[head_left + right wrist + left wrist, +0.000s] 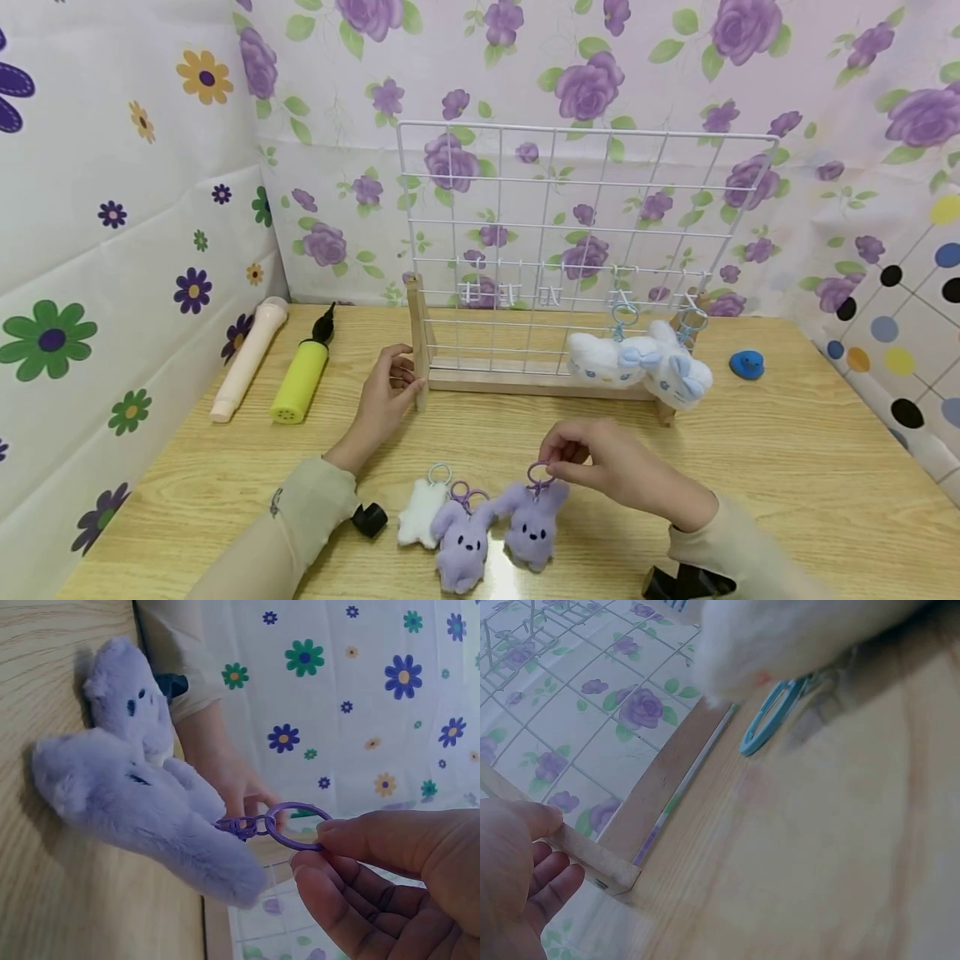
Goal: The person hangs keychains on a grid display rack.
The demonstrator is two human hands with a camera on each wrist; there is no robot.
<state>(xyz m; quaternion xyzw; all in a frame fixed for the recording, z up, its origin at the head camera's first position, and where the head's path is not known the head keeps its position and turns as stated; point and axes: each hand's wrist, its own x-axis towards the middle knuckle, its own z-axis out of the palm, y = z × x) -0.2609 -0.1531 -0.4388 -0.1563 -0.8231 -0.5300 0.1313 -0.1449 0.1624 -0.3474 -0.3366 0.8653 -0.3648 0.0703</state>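
Left hand grips rack's left post; right hand pinches ring of purple plush before rack; fingertip-only hold, so ring might slip if plush swings.

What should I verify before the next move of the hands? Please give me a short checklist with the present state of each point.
1. Ring secure: ok, the right hand pinches the purple ring.
2. Rack steadied: ok, the left hand holds the wooden post.
3. Bare hooks available: ok, three white hooks carry nothing.
4. Hung white plushes in place: ok, both hang at the rack's right side.
5. Held purple plush clear of the other purple plush: cannot tell, they overlap in the right wrist view.
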